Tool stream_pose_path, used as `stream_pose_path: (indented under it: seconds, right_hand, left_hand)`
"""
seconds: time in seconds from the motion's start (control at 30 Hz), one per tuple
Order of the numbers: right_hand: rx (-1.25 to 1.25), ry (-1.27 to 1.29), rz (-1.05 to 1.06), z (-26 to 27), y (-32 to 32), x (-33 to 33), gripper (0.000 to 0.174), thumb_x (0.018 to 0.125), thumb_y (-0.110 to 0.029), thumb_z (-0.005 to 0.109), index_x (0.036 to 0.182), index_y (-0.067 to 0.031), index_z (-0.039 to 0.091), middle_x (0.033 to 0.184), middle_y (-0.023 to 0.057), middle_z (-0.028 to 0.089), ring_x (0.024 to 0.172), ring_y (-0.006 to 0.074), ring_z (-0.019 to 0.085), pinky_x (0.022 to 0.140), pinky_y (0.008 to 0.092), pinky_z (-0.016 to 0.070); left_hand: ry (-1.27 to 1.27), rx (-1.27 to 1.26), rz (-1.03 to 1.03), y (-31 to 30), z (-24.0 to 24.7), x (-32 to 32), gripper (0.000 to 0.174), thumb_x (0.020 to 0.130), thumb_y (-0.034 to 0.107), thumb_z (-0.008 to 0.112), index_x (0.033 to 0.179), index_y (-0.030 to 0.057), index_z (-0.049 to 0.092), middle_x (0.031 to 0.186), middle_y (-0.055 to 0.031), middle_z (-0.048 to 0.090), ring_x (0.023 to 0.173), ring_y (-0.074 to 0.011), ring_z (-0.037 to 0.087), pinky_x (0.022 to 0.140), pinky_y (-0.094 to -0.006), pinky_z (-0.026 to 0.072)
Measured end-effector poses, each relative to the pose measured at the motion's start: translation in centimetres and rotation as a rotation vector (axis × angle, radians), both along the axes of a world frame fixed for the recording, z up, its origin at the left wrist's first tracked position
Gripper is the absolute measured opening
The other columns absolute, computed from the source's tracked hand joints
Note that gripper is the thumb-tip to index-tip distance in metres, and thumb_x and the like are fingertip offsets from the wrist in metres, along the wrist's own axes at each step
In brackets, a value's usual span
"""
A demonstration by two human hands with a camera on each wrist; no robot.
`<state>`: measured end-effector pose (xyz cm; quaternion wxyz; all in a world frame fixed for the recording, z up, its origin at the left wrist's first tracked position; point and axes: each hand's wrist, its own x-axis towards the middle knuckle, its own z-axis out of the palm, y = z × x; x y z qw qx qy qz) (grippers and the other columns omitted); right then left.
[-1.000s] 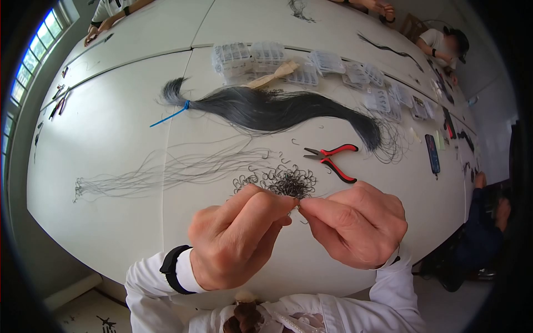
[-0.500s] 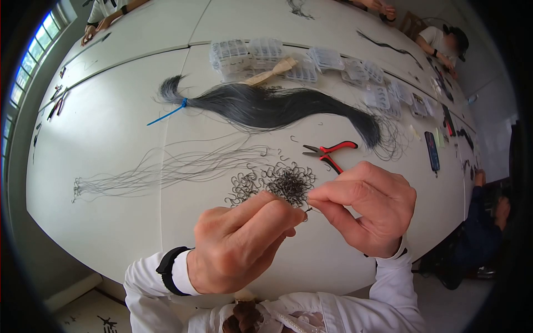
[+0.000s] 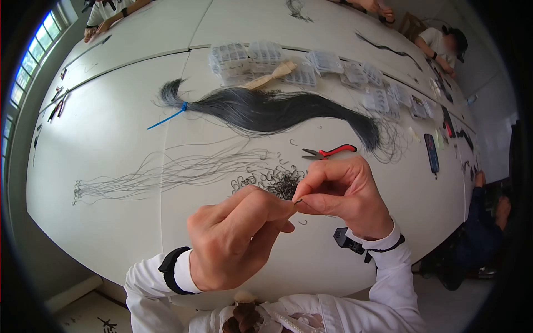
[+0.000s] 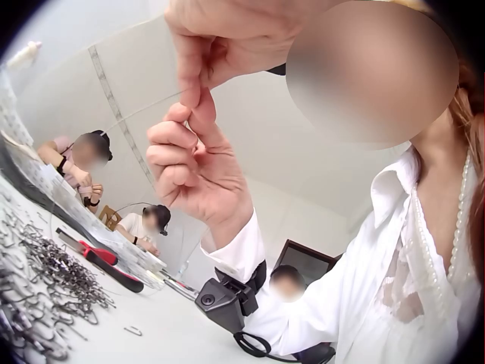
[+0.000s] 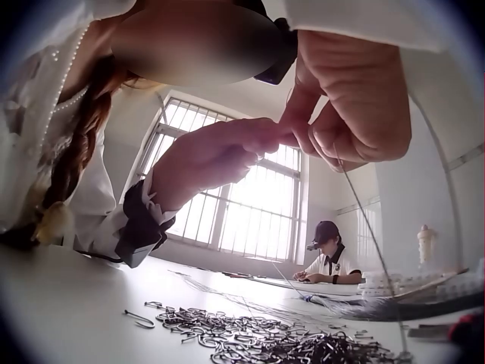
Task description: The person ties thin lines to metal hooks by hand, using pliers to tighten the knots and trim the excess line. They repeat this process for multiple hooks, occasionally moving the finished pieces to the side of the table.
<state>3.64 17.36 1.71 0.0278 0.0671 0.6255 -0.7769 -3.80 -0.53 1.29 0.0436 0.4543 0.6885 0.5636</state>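
Note:
Fingertip to fingertip, my left hand [image 3: 239, 238] and right hand [image 3: 350, 197] meet just in front of a pile of dark fish hooks [image 3: 280, 183]. The left thumb and forefinger pinch a small fish hook [image 3: 298, 201], mostly hidden by the fingers. My right thumb and forefinger pinch close against it, holding a thin line [image 5: 371, 227] that trails down in the right wrist view. Behind the right hand lie red-and-black pliers [image 3: 338, 150], partly covered by it. One loose hook [image 3: 303, 222] lies below the fingertips.
A bundle of dark strands [image 3: 266, 111] with a blue tie [image 3: 166, 117] crosses the white table. Thin lines with hooks at their ends [image 3: 166, 172] spread to the left. Clear plastic boxes [image 3: 229, 58] stand behind; a phone [image 3: 431, 152] lies right. Other people sit around the table.
My right hand drew back from the left fingertips, exposing the hook and line, then came in again with its wrist turned. It now covers more of the pliers. The left hand stays nearly in place.

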Motion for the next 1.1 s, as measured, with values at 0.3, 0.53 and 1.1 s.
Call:
stream_pose_path:
  seconds: [0.3, 0.53, 1.1]
  right_hand:
    - [1.213, 0.722, -0.293, -0.2, -2.3, 0.9, 0.022, 0.06, 0.004, 0.072, 0.081, 0.0004, 0.068, 0.071, 0.0057, 0.058, 0.053, 0.0139, 0.053, 0.043, 0.0217, 0.0395]
    - [1.578, 0.811, -0.255, 1.1, -2.4, 2.2, 0.032, 0.058, 0.005, 0.075, 0.088, -0.004, 0.069, 0.072, 0.0003, 0.056, 0.051, 0.0119, 0.051, 0.041, 0.0247, 0.0394]
    - [1.03, 0.545, -0.203, 2.2, -1.0, 0.8, 0.015, 0.066, 0.006, 0.07, 0.079, -0.0027, 0.068, 0.066, 0.0038, 0.058, 0.054, 0.0124, 0.054, 0.045, 0.023, 0.0411]
  left_hand:
    - [0.111, 0.036, 0.144, 0.1, -0.8, 0.2, 0.021, 0.065, -0.012, 0.067, 0.079, 0.002, 0.06, 0.064, -0.0047, 0.056, 0.05, -0.0158, 0.058, 0.042, -0.0255, 0.0443]
    - [0.19, 0.027, 0.108, -0.1, -0.7, -0.1, 0.027, 0.063, -0.014, 0.067, 0.083, 0.0016, 0.06, 0.064, -0.0055, 0.052, 0.049, -0.0169, 0.055, 0.04, -0.0265, 0.043]
    - [0.055, -0.054, -0.13, -0.4, 0.3, -0.4, 0.013, 0.073, -0.012, 0.063, 0.076, -0.001, 0.058, 0.073, -0.0091, 0.065, 0.061, -0.0179, 0.068, 0.049, -0.0229, 0.0531]
